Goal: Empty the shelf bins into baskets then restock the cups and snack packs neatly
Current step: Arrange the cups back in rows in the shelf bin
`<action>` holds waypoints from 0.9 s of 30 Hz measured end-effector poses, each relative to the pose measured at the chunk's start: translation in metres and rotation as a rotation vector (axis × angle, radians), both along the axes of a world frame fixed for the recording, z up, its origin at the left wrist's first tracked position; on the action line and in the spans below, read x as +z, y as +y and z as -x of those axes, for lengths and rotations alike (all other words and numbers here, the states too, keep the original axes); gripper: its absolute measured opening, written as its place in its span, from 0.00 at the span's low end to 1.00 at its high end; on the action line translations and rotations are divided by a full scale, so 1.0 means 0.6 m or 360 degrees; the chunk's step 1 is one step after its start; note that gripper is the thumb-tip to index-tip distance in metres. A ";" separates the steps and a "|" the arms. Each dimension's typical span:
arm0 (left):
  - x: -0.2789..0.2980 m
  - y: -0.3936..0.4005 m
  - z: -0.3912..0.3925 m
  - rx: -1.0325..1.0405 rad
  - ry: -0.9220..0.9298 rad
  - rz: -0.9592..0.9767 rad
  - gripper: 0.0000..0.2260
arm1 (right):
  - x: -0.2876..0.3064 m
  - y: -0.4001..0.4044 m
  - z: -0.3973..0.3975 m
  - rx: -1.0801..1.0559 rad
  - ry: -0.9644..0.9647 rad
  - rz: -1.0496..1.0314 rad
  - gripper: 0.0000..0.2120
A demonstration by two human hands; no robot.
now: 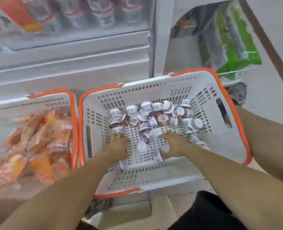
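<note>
Cups sit loose in the right-hand basket, most heaped along its far wall, a few lying on their sides near the hands, one lid-up between the two wrists. Both hands are down on the basket floor. Left hand: fingers reach onto a dark cup at the left edge of the heap, looks like contact, but whether they are wrapped round it can't be told, too blurred. Right hand: fingers point toward the heap, thumb side beside a small cup; grip not readable either, could be flat, could be closing.

Snack packs, orange, fill the left basket, which stands just beside the cup basket, rims nearly touching. Motion blur on that side.

Behind both: white shelving unit, bottled goods in the bay above, green-wrapped packs in the bay to the right. The bins themselves are not in view.

Progress, judged: emptying appears done, since cups and packs are sorted into separate baskets. Restocking looks in progress or just starting for cups; many remain in the basket. The snack basket still looks full, so that part looks not begun. No tidy cup row visible anywhere
</note>
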State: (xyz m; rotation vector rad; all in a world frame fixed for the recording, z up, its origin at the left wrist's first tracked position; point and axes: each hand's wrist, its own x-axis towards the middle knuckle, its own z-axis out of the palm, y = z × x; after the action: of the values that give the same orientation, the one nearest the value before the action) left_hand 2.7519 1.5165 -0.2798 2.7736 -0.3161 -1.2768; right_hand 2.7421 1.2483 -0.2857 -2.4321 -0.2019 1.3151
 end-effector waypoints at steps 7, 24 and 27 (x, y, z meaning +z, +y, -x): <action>-0.012 0.015 -0.028 -0.0111 -0.0142 -0.0127 0.26 | -0.016 0.002 0.005 0.0371 -0.0016 0.0349 0.40; -0.041 -0.018 0.054 0.0265 0.0070 0.0104 0.20 | -0.012 0.002 0.020 -0.0040 0.0035 0.0028 0.18; -0.047 -0.027 0.051 0.0252 0.0158 0.0090 0.31 | -0.010 0.006 0.018 0.0089 0.0020 0.0135 0.19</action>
State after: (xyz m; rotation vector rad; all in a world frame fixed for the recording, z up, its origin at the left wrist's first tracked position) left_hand 2.7213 1.5003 -0.3077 2.6179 -0.1210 -1.3383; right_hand 2.7311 1.2521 -0.2918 -2.5044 -0.2162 1.3892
